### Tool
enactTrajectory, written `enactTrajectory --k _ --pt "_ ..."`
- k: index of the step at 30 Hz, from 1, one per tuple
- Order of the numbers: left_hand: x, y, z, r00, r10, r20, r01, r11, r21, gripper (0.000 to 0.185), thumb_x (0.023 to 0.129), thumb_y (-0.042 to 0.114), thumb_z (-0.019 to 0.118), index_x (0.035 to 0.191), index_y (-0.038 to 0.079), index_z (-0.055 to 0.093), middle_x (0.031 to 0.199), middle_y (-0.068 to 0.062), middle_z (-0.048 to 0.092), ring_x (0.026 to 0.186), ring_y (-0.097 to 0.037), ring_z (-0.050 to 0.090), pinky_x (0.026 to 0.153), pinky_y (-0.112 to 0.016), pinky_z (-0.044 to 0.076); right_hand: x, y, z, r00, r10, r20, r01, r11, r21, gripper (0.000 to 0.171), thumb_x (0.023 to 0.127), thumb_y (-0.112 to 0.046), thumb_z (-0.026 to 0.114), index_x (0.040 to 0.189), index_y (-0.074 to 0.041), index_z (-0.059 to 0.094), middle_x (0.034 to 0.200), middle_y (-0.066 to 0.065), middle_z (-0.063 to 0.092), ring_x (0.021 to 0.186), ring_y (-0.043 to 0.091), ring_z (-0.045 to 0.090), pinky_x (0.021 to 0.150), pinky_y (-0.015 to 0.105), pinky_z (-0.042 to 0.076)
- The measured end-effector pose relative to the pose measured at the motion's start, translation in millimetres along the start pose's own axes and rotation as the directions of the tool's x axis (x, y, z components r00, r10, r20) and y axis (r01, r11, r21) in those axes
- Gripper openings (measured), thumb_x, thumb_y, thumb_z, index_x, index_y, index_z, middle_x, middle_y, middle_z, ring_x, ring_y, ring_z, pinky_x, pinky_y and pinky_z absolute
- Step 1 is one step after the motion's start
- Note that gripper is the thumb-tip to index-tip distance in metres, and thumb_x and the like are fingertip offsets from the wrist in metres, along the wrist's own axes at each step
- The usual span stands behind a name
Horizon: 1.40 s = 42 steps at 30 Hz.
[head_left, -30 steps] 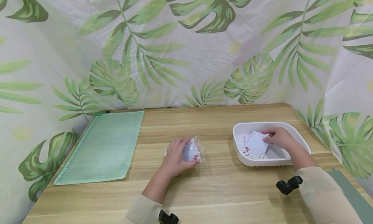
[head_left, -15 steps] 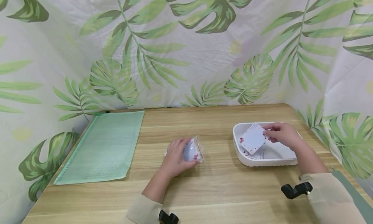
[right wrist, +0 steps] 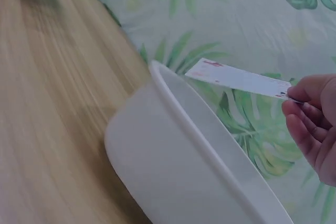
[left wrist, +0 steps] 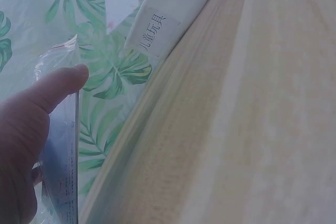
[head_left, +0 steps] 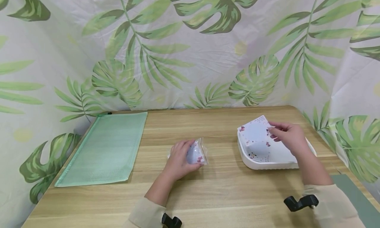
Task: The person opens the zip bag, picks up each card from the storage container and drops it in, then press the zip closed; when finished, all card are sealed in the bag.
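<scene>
A flat pale-green mesh zip pouch (head_left: 104, 148) lies on the light wooden table (head_left: 219, 191), before a leaf-printed cloth backdrop (head_left: 190, 46).

- On the worktop (head_left: 225, 191) before me, the mesh pouch (head_left: 104, 148) lies flat at the far left, reaching back to the curtain (head_left: 190, 49) behind it.
- My left hand (head_left: 178, 160) rests near the middle, with the small plastic bag (head_left: 197, 152) under its fingers (left wrist: 60, 85).
- The tray (head_left: 261, 163) sits to the right, well apart from the bag.
- My right hand (head_left: 289, 137) holds a card (head_left: 255, 133) above the tray's left end.
- More cards (head_left: 258, 155) lie in the tray.
</scene>
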<state>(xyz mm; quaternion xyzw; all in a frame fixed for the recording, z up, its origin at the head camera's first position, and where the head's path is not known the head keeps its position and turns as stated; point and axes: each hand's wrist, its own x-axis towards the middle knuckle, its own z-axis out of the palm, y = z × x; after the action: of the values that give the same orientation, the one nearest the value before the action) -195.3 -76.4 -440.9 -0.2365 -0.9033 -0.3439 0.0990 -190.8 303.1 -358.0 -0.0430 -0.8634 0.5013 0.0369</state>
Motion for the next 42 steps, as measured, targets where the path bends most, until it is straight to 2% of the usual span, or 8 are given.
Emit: enactTrajectory --k 5,10,20,24,29,33,39,42 --pt "0.1 0.1 -0.1 1.000 0.005 -0.007 -0.005 1.000 0.009 0.084 0.067 0.038 0.084 0.138 0.006 0.052 0.132 -0.014 0.057 0.126 -0.034 0.048 0.108 -0.051 0.035 -8.1 -8.4 23.9 1.000 -0.007 0.014 0.005 0.990 0.140 0.051 0.093 -0.016 0.064 0.133 0.013 0.051 0.073 -0.024 0.067 0.066 -0.001 0.065 0.065 0.019 0.056" --pt "0.0 0.4 0.0 1.000 0.009 -0.014 -0.009 1.000 0.012 0.085 0.066 0.038 0.085 0.138 0.006 0.052 0.131 -0.014 0.057 0.125 -0.034 0.048 0.108 -0.051 0.035 -16.6 -17.2 54.1 0.997 -0.007 0.072 -0.008 0.979 0.206 0.047 0.092 -0.011 0.064 0.132 0.011 0.054 0.077 -0.018 0.069 0.067 -0.001 0.064 0.066 0.018 0.056" --pt "-0.2 -1.2 -0.5 0.999 0.037 -0.006 -0.036 0.997 0.061 0.084 0.065 0.037 0.085 0.136 0.005 0.054 0.131 -0.013 0.058 0.123 -0.033 0.050 0.105 -0.050 0.037 -20.3 -27.9 97.4 0.991 0.002 0.136 -0.033 0.972 0.231 0.040 0.089 -0.008 0.064 0.123 0.013 0.061 0.077 -0.005 0.070 0.064 0.004 0.063 0.064 0.022 0.056" --pt "0.7 -1.3 -0.5 0.999 0.052 0.003 -0.052 0.996 0.071 0.082 0.065 0.036 0.085 0.135 0.004 0.055 0.130 -0.013 0.058 0.124 -0.033 0.050 0.106 -0.050 0.037 -21.3 -33.3 109.4 0.992 0.013 0.129 -0.044 0.968 0.245 0.038 0.089 -0.007 0.064 0.122 0.012 0.062 0.079 -0.003 0.070 0.064 0.004 0.063 0.065 0.022 0.056" --pt "0.5 0.2 -0.9 0.999 0.037 0.019 -0.039 0.997 0.074 0.084 0.066 0.037 0.086 0.135 0.003 0.054 0.132 -0.014 0.057 0.125 -0.033 0.050 0.108 -0.050 0.035 -23.7 -39.1 125.0 0.996 0.020 0.086 -0.042 0.962 0.268 0.038 0.089 -0.006 0.065 0.122 0.011 0.062 0.084 0.004 0.072 0.064 0.002 0.063 0.063 0.018 0.055" --pt "0.8 0.8 -0.6 0.999 0.028 0.023 -0.029 0.996 0.081 0.086 0.065 0.038 0.087 0.136 0.003 0.053 0.133 -0.013 0.057 0.125 -0.033 0.050 0.108 -0.049 0.036 -27.1 -41.4 138.0 0.999 0.018 0.050 -0.029 0.968 0.248 0.033 0.088 -0.006 0.066 0.119 0.006 0.066 0.085 0.008 0.072 0.065 0.003 0.063 0.064 0.018 0.056" --pt "0.5 -0.7 0.0 1.000 0.012 0.021 -0.014 0.997 0.070 0.087 0.065 0.039 0.087 0.137 0.003 0.053 0.133 -0.013 0.057 0.125 -0.032 0.050 0.107 -0.048 0.037 -32.9 -44.3 153.2 1.000 0.022 0.010 -0.024 0.965 0.262 0.030 0.087 -0.004 0.068 0.116 0.004 0.069 0.079 0.006 0.069 0.064 0.005 0.062 0.063 0.019 0.055" --pt "0.9 -0.8 0.3 1.000 0.014 0.016 -0.015 0.998 0.061 0.085 0.065 0.038 0.086 0.136 0.003 0.053 0.133 -0.013 0.058 0.125 -0.032 0.050 0.107 -0.049 0.037 -34.8 -43.2 159.1 0.999 0.031 0.029 -0.038 0.959 0.282 0.031 0.086 -0.003 0.068 0.116 0.006 0.068 0.077 0.004 0.069 0.064 0.006 0.063 0.063 0.018 0.055"
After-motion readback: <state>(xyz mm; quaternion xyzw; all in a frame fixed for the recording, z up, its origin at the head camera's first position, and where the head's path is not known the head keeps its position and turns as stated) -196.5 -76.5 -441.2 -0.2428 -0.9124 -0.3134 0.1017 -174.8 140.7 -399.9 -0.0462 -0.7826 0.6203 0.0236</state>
